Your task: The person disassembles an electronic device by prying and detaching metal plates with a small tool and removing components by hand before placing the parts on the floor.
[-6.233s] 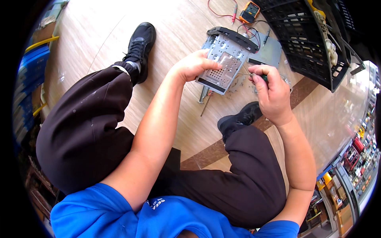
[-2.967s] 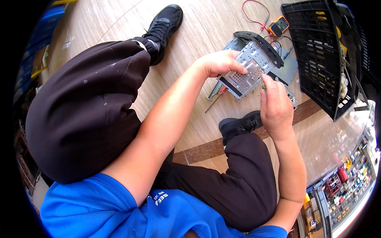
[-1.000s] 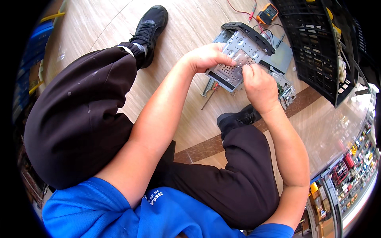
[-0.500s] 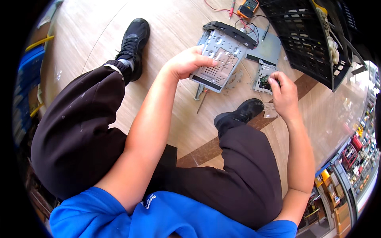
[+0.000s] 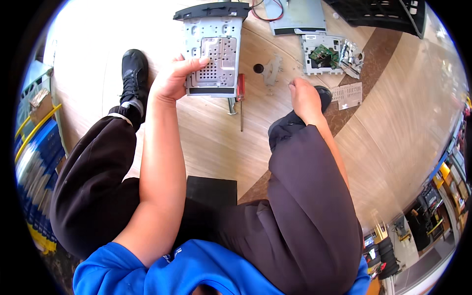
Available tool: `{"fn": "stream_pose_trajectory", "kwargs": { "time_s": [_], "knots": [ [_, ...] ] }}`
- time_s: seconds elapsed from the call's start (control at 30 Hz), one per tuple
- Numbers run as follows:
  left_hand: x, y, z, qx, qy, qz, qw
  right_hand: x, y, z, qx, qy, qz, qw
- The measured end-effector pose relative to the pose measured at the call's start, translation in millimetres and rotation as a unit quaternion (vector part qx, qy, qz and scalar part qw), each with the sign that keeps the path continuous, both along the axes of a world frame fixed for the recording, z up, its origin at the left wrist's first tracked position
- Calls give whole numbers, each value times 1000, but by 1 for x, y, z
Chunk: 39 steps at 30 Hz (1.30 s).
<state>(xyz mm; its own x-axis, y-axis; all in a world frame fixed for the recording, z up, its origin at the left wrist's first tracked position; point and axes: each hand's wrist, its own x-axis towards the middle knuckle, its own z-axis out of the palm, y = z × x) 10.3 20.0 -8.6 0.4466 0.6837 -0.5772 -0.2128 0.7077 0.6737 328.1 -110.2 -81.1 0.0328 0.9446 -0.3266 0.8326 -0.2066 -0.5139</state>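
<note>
Over pale flooring [image 5: 211, 147], the left grip [image 5: 170, 80] holds a chassis [image 5: 212, 32].

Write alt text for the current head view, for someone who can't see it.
The left hand holds a perforated metal chassis with a black end piece, while the right hand is off to its right. On the floor lie a red-handled screwdriver and a pale frame with a green circuit board.
</note>
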Motion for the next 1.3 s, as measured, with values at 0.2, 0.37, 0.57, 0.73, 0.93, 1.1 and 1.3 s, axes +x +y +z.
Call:
{"fn": "stream_pose_trajectory", "kwargs": {
  "time_s": [0.2,0.37,0.57,0.73,0.93,1.1,1.3],
  "knots": [
    [3,1,-5,1,-12,-9,1000,6,11,-10,-31,-26,45,998],
    [-1,0,-5,5,-16,-14,1000,-2,16,-24,-42,-35,60,997],
    [0,1,-7,-5,-28,-14,999,-2,16,-22,-70,-53,76,993],
    [3,0,-2,-14,-41,-13,999,6,17,-20,-61,-81,5,995],
    [-1,-1,-4,-36,-41,1,999,5,30,-6,-11,-153,-84,985],
    [2,0,-4,-38,-51,-8,998,23,29,-20,22,-195,-15,980],
    [1,-2,-4,-31,-34,5,999,26,31,-23,9,-213,-4,977]
  ]
}}
